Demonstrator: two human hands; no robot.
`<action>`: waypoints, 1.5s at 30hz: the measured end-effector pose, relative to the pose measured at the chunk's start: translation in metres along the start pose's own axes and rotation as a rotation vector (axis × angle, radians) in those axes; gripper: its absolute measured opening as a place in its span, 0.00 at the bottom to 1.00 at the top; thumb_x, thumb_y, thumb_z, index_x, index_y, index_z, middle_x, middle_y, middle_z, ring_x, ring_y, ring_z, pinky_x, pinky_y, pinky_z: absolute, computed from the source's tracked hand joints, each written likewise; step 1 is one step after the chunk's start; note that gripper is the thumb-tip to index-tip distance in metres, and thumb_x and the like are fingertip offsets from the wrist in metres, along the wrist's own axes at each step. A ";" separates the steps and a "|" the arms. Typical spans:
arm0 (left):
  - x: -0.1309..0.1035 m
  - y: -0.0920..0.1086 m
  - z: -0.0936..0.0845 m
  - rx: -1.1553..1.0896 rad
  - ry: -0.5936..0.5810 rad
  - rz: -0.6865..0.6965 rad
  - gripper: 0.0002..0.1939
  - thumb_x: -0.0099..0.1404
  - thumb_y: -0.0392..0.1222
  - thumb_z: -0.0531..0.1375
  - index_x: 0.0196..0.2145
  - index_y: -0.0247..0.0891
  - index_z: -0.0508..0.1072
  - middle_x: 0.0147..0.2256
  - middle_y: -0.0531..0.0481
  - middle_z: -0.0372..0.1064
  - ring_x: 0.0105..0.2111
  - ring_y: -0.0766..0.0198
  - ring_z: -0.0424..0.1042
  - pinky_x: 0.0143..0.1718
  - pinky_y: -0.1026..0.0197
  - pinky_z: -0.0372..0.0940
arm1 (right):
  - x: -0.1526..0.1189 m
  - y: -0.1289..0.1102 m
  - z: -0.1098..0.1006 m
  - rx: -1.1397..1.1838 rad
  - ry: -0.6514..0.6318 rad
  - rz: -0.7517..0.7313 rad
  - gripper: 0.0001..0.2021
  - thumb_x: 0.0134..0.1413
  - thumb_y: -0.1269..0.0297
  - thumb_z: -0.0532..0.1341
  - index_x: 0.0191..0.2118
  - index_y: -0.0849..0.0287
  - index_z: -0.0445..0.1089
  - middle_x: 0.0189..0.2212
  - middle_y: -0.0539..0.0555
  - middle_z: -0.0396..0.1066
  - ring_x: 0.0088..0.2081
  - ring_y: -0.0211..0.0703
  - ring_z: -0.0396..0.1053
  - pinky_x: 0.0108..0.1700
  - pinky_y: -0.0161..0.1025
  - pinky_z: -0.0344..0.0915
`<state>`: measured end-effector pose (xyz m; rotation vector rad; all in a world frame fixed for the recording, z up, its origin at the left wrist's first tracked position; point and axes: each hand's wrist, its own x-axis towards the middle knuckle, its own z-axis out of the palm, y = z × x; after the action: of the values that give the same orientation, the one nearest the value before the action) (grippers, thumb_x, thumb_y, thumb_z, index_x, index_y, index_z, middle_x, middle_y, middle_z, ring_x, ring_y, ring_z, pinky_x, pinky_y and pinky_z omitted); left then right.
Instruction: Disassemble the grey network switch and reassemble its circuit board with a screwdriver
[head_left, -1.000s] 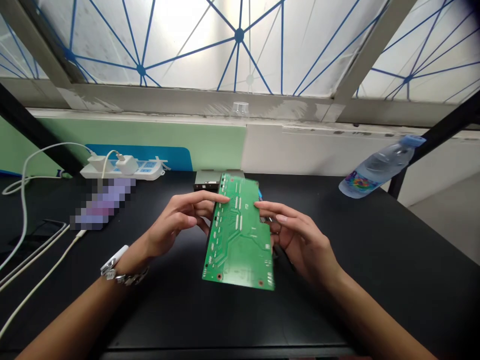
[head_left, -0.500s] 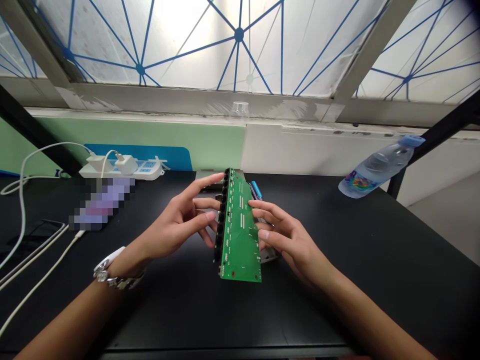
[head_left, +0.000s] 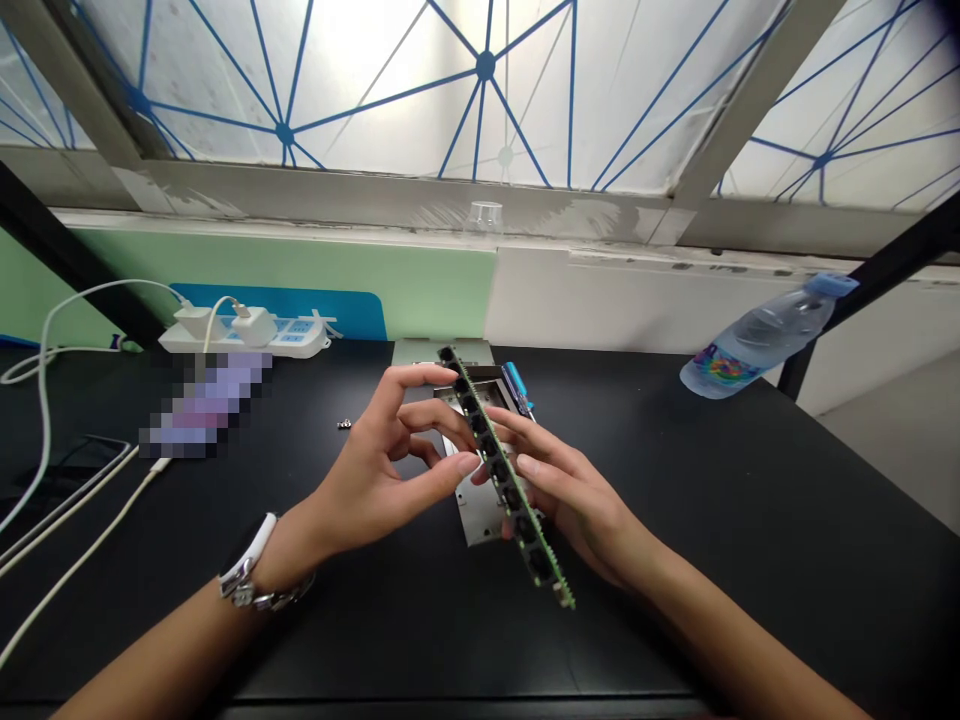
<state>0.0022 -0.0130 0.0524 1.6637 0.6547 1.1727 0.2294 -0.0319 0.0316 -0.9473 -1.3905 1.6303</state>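
A green circuit board (head_left: 501, 460) with a row of black connectors is held on edge above the table, slanting down to the right. My left hand (head_left: 397, 450) grips its connector side with thumb and fingertips. On the board's other side, my right hand (head_left: 574, 490) holds it between thumb and fingers. Beneath the board lies an open metal case (head_left: 480, 515), partly hidden by the hands. A blue-capped item (head_left: 517, 388) sits at the case's right edge. Small screws (head_left: 344, 425) lie left of my left hand.
On the black table (head_left: 375, 640), a power strip (head_left: 300, 338) with plugs stands at the back left, near a blurred purple object (head_left: 214, 405) and white cables (head_left: 82, 580). A water bottle (head_left: 765, 335) leans at the right. A clear cup (head_left: 486, 217) is on the sill.
The board has turned from showing its green face to showing its connector edge, its near end swinging right. My left hand has moved right. The metal case and small screws have come into view.
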 end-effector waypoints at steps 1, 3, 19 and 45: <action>-0.001 0.001 0.001 -0.036 -0.001 -0.003 0.24 0.69 0.36 0.66 0.56 0.44 0.59 0.36 0.52 0.75 0.34 0.64 0.78 0.31 0.65 0.76 | 0.000 0.000 0.001 0.007 0.008 -0.030 0.24 0.67 0.55 0.62 0.66 0.41 0.66 0.65 0.54 0.67 0.55 0.53 0.73 0.52 0.50 0.72; -0.001 0.001 0.003 -0.111 -0.001 -0.012 0.21 0.69 0.36 0.65 0.53 0.44 0.59 0.38 0.52 0.75 0.32 0.65 0.78 0.29 0.65 0.77 | 0.000 0.001 0.004 0.033 0.027 -0.087 0.25 0.66 0.58 0.63 0.67 0.40 0.65 0.67 0.52 0.64 0.62 0.52 0.68 0.62 0.52 0.66; 0.010 -0.011 -0.011 -0.333 -0.009 -0.456 0.13 0.71 0.46 0.64 0.49 0.38 0.74 0.40 0.47 0.76 0.37 0.63 0.76 0.35 0.62 0.75 | 0.004 0.002 -0.005 0.031 0.282 -0.245 0.26 0.63 0.64 0.66 0.65 0.45 0.66 0.66 0.53 0.66 0.68 0.52 0.61 0.69 0.54 0.59; 0.003 -0.019 -0.008 -0.610 -0.178 -0.452 0.26 0.69 0.53 0.63 0.61 0.43 0.71 0.57 0.40 0.74 0.57 0.44 0.73 0.51 0.48 0.71 | -0.024 -0.014 0.011 -0.254 -0.224 -0.341 0.50 0.54 0.73 0.64 0.76 0.37 0.42 0.76 0.50 0.43 0.72 0.65 0.52 0.67 0.64 0.58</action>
<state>-0.0021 -0.0003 0.0366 1.0181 0.4626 0.7782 0.2307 -0.0569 0.0481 -0.6322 -1.8340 1.3530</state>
